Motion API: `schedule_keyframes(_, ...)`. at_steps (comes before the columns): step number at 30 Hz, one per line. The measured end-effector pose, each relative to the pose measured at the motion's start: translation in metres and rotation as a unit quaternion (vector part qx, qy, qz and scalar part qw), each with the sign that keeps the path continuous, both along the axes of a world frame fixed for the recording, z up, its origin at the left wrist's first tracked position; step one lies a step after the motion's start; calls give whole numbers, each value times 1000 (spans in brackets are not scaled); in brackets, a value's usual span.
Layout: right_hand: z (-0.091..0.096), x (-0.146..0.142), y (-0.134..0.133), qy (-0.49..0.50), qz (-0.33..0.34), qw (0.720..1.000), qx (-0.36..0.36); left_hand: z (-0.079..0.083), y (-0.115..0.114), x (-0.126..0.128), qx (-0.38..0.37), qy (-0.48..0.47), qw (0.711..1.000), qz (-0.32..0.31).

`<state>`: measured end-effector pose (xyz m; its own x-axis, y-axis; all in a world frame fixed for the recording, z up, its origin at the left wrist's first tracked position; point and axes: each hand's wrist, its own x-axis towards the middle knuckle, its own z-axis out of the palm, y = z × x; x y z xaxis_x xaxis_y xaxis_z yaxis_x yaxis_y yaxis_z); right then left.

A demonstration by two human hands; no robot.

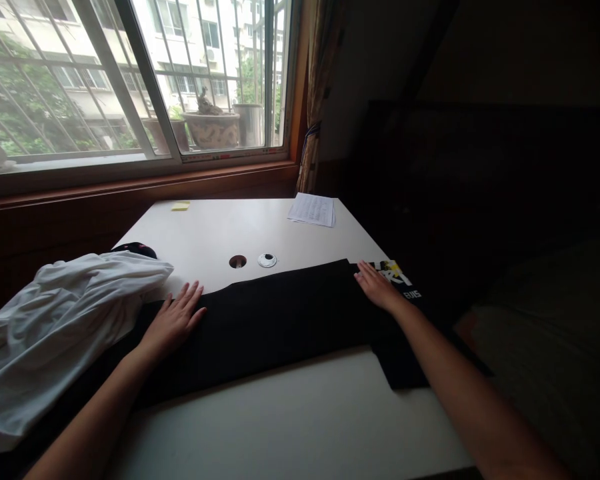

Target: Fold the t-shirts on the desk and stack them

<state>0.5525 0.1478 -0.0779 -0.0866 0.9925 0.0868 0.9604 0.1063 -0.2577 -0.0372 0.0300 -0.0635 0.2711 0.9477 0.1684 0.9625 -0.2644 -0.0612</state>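
Observation:
A black T-shirt (280, 320) lies across the white table, its body in a long, narrow strip. White and yellow lettering shows at its right end, and a sleeve-like flap sticks out toward me there. My left hand (176, 317) rests flat on the left part of the shirt, fingers stretched out. Close to the printed end, my right hand (377, 285) presses down with its fingers extended. Neither hand grips anything. To the left of my left hand is a heap of white cloth (65, 320), with dark fabric under and behind it.
The white table (280, 427) has a round hole (237, 262) and a round white cap (267, 261) beyond the shirt. Papers (313, 209) and a yellow sticky note (181, 206) lie at the far edge. Behind stand a barred window and a curtain (314, 120).

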Motion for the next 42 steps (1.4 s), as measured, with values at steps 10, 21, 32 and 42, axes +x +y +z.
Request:
schedule_keyframes(10, 16, 5, -84, 17, -42, 991, 128, -3, -103, -10, 24, -10, 998, -61)
schedule_keyframes(21, 5, 13, -116, -68, 37, 985, 155, -22, -142, -71, 24, 9, 1000, -12)
schedule_keyframes(32, 23, 40, -164, 22, 169, 981, 91, 17, -193, -101, 38, -6, 995, -88)
schedule_keyframes(42, 25, 36, -160, -100, 231, 952, 175, 16, -174, -86, 73, 21, 996, -51)
